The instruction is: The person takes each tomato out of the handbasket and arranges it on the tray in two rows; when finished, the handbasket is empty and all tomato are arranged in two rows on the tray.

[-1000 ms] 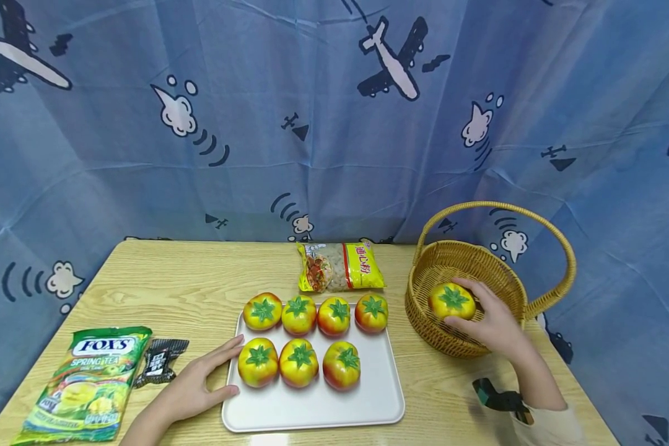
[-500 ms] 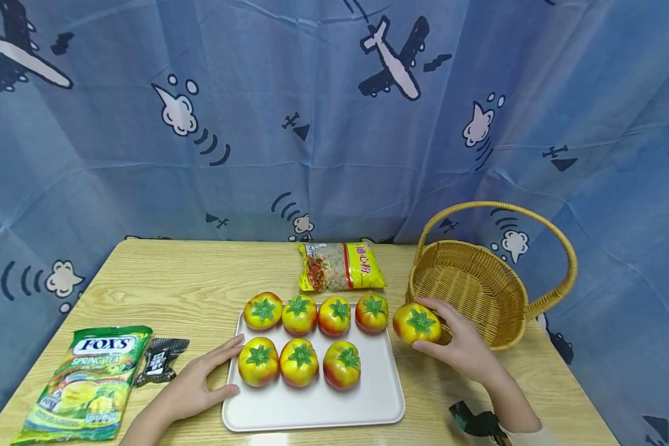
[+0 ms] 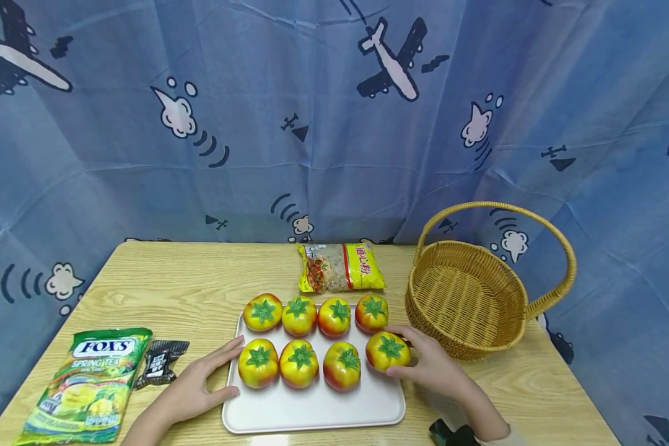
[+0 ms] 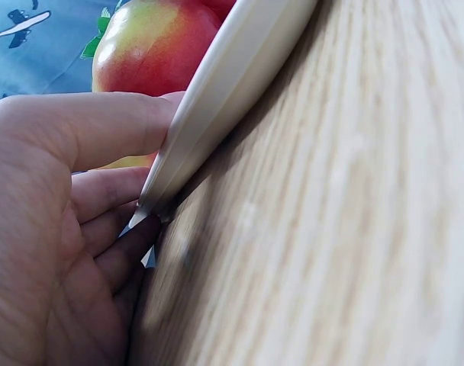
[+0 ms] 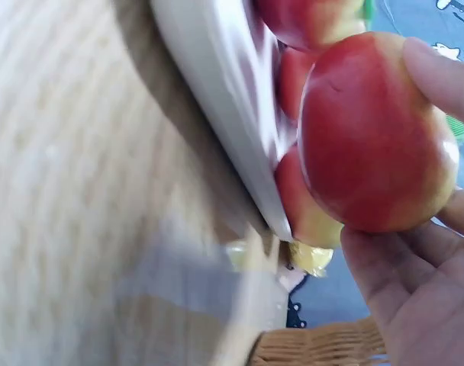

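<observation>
My right hand (image 3: pixel 429 364) grips a red-yellow artificial persimmon (image 3: pixel 388 351) with a green leafy top, above the right side of a white tray (image 3: pixel 312 410). In the right wrist view, thumb and fingers span the held persimmon (image 5: pixel 377 133). On the tray stand several similar persimmons: a back row (image 3: pixel 299 316) and a shorter front row (image 3: pixel 298 363). At the tray's left edge, my left hand (image 3: pixel 197 384) holds the rim. The left wrist view shows its thumb (image 4: pixel 125 130) on the tray rim (image 4: pixel 217 91), with the other fingers against the edge below.
A wicker basket (image 3: pixel 463 344) with a tall handle stands right of the tray, its inside bare. Behind the tray lies a yellow food packet (image 3: pixel 342 266). A green FOX'S candy bag (image 3: pixel 86 384) and a small black packet (image 3: pixel 160 362) lie at the left.
My right hand has lifted the persimmon out of the basket and carried it left to over the tray's right side. The left hand has stayed at the tray's edge.
</observation>
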`<state>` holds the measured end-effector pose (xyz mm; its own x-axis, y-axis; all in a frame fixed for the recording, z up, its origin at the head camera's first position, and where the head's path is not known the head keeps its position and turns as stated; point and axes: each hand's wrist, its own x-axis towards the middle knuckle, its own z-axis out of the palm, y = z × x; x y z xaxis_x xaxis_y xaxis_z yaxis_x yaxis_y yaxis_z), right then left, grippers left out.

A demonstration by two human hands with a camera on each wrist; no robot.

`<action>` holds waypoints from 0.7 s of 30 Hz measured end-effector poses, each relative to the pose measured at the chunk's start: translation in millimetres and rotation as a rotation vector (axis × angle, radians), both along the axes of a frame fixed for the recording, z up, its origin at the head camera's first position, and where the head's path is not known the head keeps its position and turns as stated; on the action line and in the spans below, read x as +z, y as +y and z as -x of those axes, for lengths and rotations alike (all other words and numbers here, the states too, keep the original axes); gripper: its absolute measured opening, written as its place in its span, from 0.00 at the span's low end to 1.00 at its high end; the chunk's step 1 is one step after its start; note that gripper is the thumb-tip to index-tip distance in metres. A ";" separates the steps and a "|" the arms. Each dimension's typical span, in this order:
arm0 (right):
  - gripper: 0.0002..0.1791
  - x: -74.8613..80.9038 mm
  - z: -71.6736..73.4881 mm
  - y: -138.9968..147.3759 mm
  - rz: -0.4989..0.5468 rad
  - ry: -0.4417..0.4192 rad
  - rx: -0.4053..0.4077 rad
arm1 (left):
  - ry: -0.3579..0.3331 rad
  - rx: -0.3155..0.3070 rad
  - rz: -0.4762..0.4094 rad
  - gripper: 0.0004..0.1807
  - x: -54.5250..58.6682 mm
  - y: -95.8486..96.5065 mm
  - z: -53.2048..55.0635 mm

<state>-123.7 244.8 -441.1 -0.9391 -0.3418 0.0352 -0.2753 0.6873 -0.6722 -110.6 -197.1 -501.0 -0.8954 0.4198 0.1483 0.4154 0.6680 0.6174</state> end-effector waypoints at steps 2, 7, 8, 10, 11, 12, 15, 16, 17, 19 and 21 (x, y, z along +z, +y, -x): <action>0.39 -2.4 0.2 -1.9 0.005 -0.029 0.008 | -0.003 0.002 0.002 0.35 -0.2 -0.1 -0.1; 0.39 -7.7 1.2 -4.6 -0.017 -0.046 0.029 | -0.003 -0.005 -0.001 0.35 -0.7 -0.1 0.1; 0.39 -8.3 1.2 -5.3 -0.020 -0.049 0.033 | -0.002 -0.006 0.001 0.35 -1.0 -0.2 0.2; 0.39 -8.8 1.2 -6.6 -0.022 -0.054 0.041 | -0.001 -0.007 0.004 0.35 -1.4 -0.3 0.3; 0.39 -8.8 1.3 -7.4 -0.019 -0.060 0.047 | -0.005 -0.005 0.005 0.35 -1.4 -0.3 0.2; 0.39 -8.7 1.3 -8.1 -0.013 -0.067 0.052 | -0.008 -0.002 0.006 0.35 -1.4 -0.4 0.1; 0.39 -8.3 1.5 -10.1 -0.001 -0.084 0.069 | -0.021 0.007 0.005 0.36 -1.0 -0.4 -0.1; 0.39 -8.5 1.5 -10.6 -0.002 -0.088 0.074 | -0.019 0.008 0.004 0.36 -0.9 -0.4 -0.2; 0.40 -8.6 1.4 -11.0 -0.002 -0.092 0.079 | -0.018 0.009 0.004 0.36 -0.8 -0.3 -0.1; 0.41 -8.9 1.4 -11.6 -0.006 -0.093 0.084 | -0.008 0.008 0.004 0.35 -0.8 -0.1 -0.1; 0.42 -9.4 1.2 -11.7 -0.011 -0.096 0.082 | 0.003 0.004 0.006 0.35 -1.2 0.0 0.0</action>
<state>-124.9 233.1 -450.5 -0.9069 -0.4173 -0.0580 -0.2653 0.6724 -0.6910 -110.7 -197.1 -502.3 -0.8968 0.4167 0.1485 0.4143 0.6736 0.6121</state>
